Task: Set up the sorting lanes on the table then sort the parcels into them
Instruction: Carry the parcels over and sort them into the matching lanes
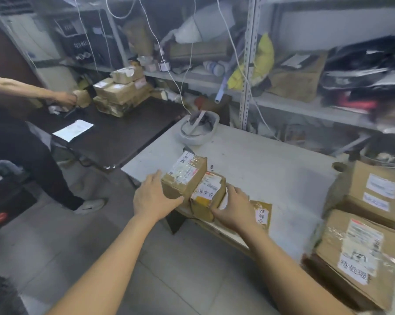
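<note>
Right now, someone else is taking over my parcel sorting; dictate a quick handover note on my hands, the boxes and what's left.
Left hand presses flat against the larger box at the table's near left corner.
Right hand grips the smaller box beside it; the two touch.
A flat labelled card lies just right of that hand.
Two big boxes sit at the right end.
Done: no lanes visibly laid out.
Left: set lanes, sort parcels.

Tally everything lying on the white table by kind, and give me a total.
Small cardboard boxes at the near edge: 2
Large cardboard boxes at the right end: 2
Flat labelled cardboard piece: 1
White helmet: 1
Total: 6
</note>
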`<state>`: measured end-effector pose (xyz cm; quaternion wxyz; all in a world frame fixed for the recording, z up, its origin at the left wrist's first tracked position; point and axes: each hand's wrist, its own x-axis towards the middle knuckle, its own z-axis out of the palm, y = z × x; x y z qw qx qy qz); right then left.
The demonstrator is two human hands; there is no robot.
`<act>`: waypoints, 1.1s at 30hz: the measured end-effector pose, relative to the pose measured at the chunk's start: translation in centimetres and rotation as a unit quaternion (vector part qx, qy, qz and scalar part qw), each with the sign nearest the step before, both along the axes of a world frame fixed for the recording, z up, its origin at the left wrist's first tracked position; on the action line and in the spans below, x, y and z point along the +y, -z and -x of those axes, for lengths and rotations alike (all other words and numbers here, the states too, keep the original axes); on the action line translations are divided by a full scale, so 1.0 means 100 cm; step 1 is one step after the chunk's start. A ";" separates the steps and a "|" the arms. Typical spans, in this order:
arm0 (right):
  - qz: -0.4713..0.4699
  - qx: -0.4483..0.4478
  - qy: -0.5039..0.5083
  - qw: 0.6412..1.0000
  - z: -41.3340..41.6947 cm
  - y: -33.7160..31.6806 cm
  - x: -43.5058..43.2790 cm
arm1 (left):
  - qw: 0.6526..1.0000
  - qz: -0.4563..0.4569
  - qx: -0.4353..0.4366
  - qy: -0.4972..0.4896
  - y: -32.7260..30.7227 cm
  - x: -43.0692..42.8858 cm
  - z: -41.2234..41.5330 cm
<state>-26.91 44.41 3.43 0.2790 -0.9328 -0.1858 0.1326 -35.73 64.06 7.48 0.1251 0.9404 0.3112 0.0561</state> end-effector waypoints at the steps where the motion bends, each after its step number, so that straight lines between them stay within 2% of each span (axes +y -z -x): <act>1: -0.003 0.018 0.014 1.000 -0.002 0.004 0.011 | 1.000 0.016 0.000 0.006 0.006 0.004 -0.008; 5: -0.029 0.053 0.103 0.993 -0.007 0.028 0.052 | 0.995 0.097 -0.025 0.022 0.037 0.022 -0.035; 9: -0.033 0.063 0.180 0.981 -0.004 0.040 0.094 | 0.982 0.168 -0.087 0.019 0.057 0.042 -0.051; 19: 0.031 0.047 0.390 0.919 0.000 0.043 0.166 | 0.968 0.163 -0.156 0.107 0.041 0.098 -0.085; 26: -0.005 -0.060 0.423 0.904 -0.011 -0.003 0.151 | 0.956 0.156 -0.196 0.152 0.021 0.099 -0.105; 33: -0.029 -0.159 0.472 0.866 -0.013 -0.079 0.087 | 0.933 0.166 -0.257 0.191 -0.024 0.043 -0.120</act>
